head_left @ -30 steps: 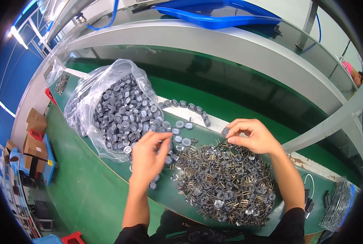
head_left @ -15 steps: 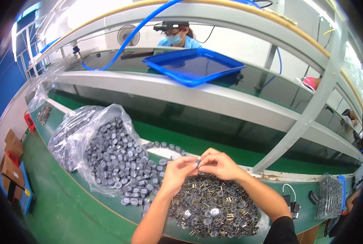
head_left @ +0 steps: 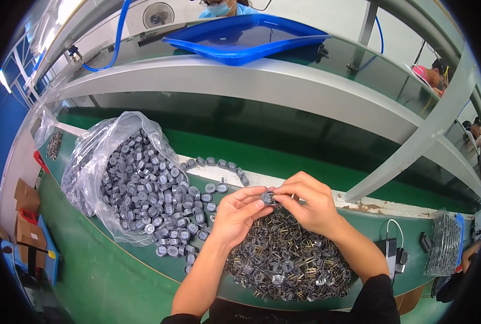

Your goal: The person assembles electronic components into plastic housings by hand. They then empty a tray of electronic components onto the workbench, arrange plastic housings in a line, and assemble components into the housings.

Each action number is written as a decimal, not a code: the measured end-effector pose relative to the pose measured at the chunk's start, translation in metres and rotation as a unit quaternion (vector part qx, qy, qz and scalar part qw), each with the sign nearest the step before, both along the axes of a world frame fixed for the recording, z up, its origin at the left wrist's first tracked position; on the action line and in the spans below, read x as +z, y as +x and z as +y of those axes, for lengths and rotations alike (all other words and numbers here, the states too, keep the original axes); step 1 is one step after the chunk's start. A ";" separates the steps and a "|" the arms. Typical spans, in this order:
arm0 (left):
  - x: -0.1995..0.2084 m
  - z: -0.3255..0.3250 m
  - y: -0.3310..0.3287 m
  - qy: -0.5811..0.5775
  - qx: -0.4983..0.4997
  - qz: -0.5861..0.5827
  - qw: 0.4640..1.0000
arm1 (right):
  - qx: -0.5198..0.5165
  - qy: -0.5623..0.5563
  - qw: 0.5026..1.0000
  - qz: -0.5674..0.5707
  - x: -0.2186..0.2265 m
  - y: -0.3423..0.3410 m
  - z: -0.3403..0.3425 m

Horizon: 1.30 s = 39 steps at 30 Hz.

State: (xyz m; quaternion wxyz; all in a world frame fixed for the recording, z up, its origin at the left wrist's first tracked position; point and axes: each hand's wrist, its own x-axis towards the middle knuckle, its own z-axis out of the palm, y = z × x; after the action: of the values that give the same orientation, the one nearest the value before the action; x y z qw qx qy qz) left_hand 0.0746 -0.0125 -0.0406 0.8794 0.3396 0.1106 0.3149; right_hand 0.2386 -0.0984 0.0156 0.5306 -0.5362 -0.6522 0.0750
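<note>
Above the far edge of a pile of small dark parts with brass pins (head_left: 291,259), my two hands meet at one small grey plastic housing (head_left: 268,198). My left hand (head_left: 239,214) grips it between thumb and fingers. From the other side, my right hand (head_left: 309,204) pinches at the same housing; whether a second small part sits between those fingertips is hidden. Left of the hands, many similar grey housings (head_left: 159,189) spill from a clear plastic bag (head_left: 84,173) onto the green table (head_left: 219,289).
A short row of grey housings (head_left: 210,161) lies along the table's back ledge. Beyond, a blue tray (head_left: 235,56) rests on a raised shelf, with a slanting metal post (head_left: 413,151) at right. A black device with a white cable (head_left: 391,254) and wrapped stacked parts (head_left: 444,245) lie right.
The view has tipped downward, so the tray appears higher. My hands have turned slightly, and the grey housing between them now shows more plainly.
</note>
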 end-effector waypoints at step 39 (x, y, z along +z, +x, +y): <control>-0.020 0.053 -0.011 0.618 0.237 0.584 0.470 | -0.145 -0.268 0.949 -0.075 -0.096 0.126 0.059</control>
State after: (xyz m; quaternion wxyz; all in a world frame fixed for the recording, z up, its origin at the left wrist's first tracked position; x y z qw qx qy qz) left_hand 0.0639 0.0404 -0.0610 0.0642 0.8607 0.4517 0.2258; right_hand 0.3646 -0.0392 -0.0799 0.3218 -0.7516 -0.5612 0.1289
